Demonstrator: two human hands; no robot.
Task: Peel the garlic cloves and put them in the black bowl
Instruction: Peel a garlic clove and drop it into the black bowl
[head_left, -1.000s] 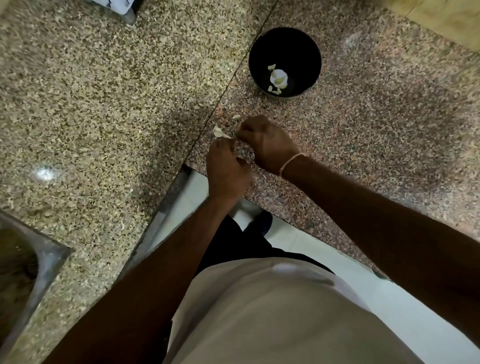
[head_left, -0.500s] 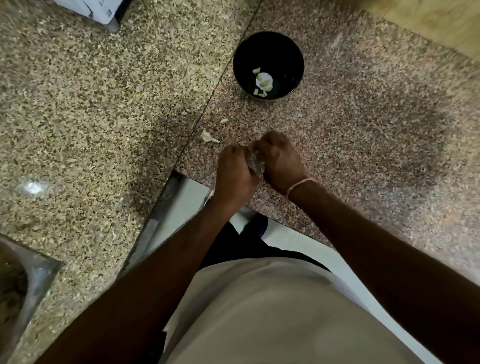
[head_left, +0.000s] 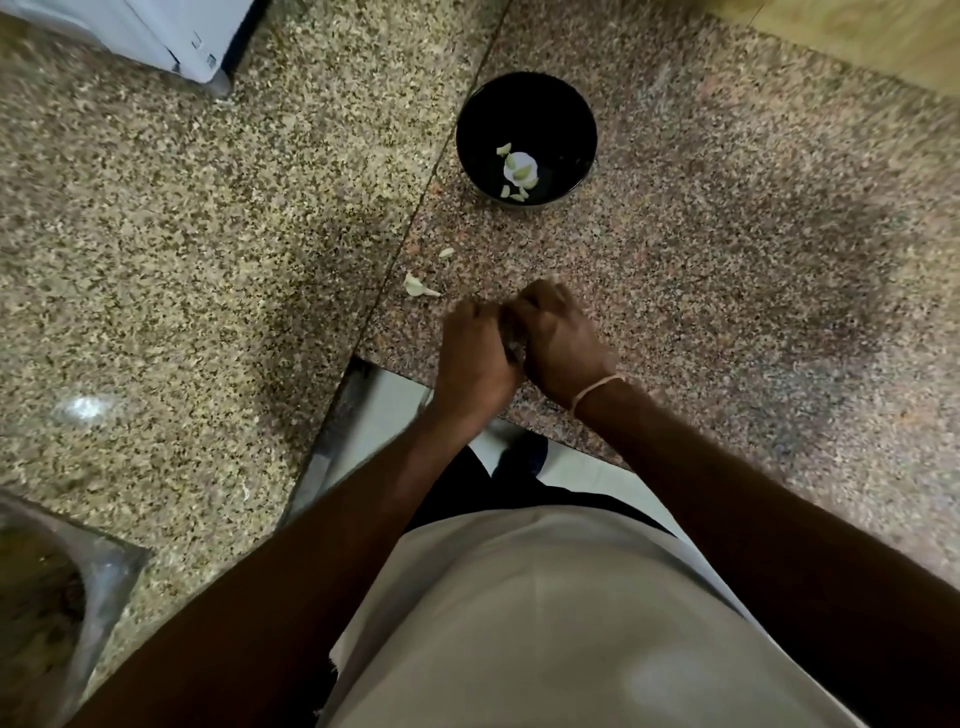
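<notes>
Garlic being peeled: hidden between the two hands, which meet just below the black bowl (head_left: 525, 139); only a blurred sliver shows in the gap, too unclear to say what it is.
Left hand (head_left: 475, 356): fingers curled inward, knuckles up, pressed against the right hand; it looks clenched on something small, but what it grips cannot be told.
Right hand (head_left: 558, 345): fingers curled toward the left hand, touching it; what they pinch cannot be told. A thin pale band (head_left: 596, 388) circles the wrist.
Black bowl: upright on the counter (head_left: 753, 218), well apart from the hands; several peeled cloves (head_left: 521, 169) lie at its bottom.
Scraps: a pale piece of garlic skin (head_left: 417, 286) lies on the counter between bowl and hands, just left of the hands; a smaller bit (head_left: 446, 253) lies nearer the bowl.
Counter: speckled stone, with a seam running down from the bowl's left side.
Further off: a white appliance (head_left: 156, 31) far left of the bowl; a metal sink (head_left: 62, 597) at the lower left corner.
</notes>
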